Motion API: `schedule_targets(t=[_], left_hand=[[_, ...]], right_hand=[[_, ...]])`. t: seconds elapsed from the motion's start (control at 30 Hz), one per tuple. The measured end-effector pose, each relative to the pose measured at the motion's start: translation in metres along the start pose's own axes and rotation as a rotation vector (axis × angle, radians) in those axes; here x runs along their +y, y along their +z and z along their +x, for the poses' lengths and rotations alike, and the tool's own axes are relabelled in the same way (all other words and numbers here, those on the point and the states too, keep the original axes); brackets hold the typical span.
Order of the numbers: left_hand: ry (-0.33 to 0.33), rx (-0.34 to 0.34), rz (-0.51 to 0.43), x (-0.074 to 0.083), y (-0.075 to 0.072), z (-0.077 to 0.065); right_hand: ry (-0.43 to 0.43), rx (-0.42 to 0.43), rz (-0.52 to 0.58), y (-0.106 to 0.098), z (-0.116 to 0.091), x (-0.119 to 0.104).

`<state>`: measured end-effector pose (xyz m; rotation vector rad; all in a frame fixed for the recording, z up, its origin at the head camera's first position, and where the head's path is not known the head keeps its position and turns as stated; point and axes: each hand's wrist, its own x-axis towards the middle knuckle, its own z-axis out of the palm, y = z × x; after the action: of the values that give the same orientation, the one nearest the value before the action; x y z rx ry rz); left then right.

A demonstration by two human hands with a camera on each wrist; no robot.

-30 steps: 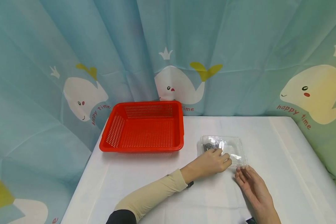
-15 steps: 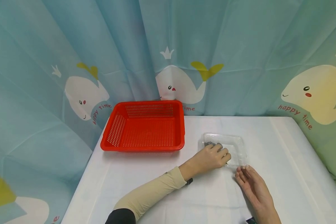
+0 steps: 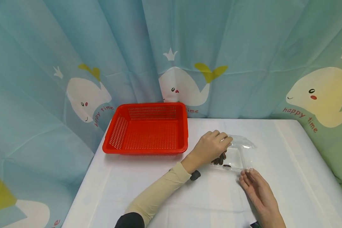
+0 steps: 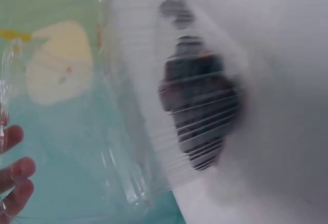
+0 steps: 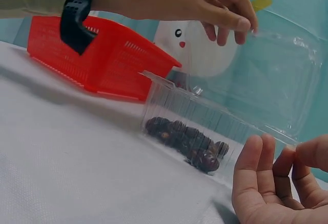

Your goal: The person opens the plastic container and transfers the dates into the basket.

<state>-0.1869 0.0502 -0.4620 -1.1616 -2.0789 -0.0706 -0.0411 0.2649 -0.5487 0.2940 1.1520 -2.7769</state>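
Note:
A clear plastic hinged container point(image 3: 236, 157) sits on the table with its lid point(image 5: 277, 80) raised. Thumb and fingertips of my left hand point(image 3: 209, 148) pinch the lid's free edge. Several small, dark, oval fruits point(image 5: 182, 141) lie heaped at the container's left end; their exact kind cannot be told. The left wrist view shows the same fruits point(image 4: 200, 101) blurred through the ribbed plastic wall. At the container's near right corner, my right hand point(image 3: 260, 193) pinches the rim between thumb and fingers.
A red perforated plastic basket point(image 3: 149, 134) stands to the left of the container, near the back of the table. White cloth covers the table point(image 3: 171, 196). Behind and at both sides hangs a blue-green curtain point(image 3: 245, 47) printed with whales.
My left hand has moved up and away from me, lifting the lid from low over the container to a raised position. The dark fruits have come into plainer view. My right hand stays put.

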Motion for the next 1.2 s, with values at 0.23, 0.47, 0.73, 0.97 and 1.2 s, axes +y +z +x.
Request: schedule_targets(t=[0.23, 0.47, 0.73, 0.97, 1.2], left_hand=[[-0.266, 0.039, -0.230, -0.017, 0.012, 0.011], [-0.494, 0.017, -0.536, -0.026, 0.024, 0.013], [-0.741, 0.178, -0.883, -0.028, 0.044, 0.012], [-0.921, 0.275, -1.043, -0.030, 0.063, 0.006], [-1.045, 0.284, -1.064, -0.027, 0.076, -0.002]], right_hand=[[0.023, 0.076, -0.063, 0.002, 0.000, 0.000], [0.020, 0.054, -0.046, 0.001, 0.000, 0.000], [0.009, 0.020, -0.017, -0.001, 0.000, 0.000], [0.013, -0.001, 0.012, -0.002, 0.001, 0.000], [0.008, 0.017, -0.003, -0.002, 0.001, 0.000]])
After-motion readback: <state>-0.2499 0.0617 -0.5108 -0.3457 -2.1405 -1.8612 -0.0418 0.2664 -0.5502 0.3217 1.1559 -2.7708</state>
